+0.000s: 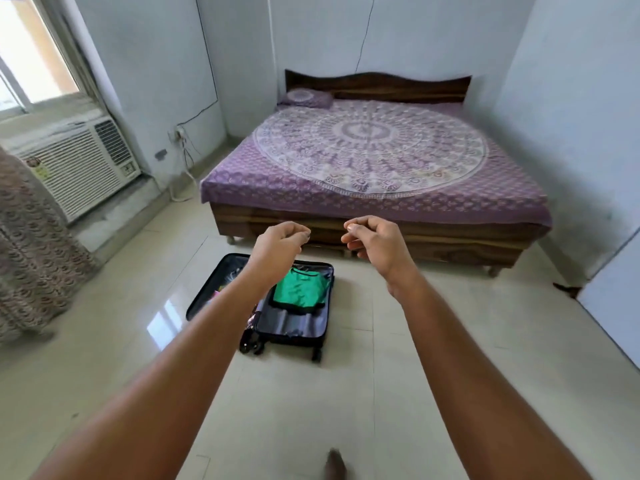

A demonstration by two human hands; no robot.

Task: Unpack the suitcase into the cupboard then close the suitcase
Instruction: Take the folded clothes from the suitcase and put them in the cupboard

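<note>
Both arms reach forward, the left hand (282, 239) and right hand (372, 239) loosely curled, holding nothing. Below them, nearer and left, the suitcase (273, 306) lies open on the floor (398, 341), a folded green garment (299, 289) in its right half.

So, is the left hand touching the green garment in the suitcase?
Apart. In the head view, the left hand is raised, and the green garment lies in the suitcase on the floor.
</note>
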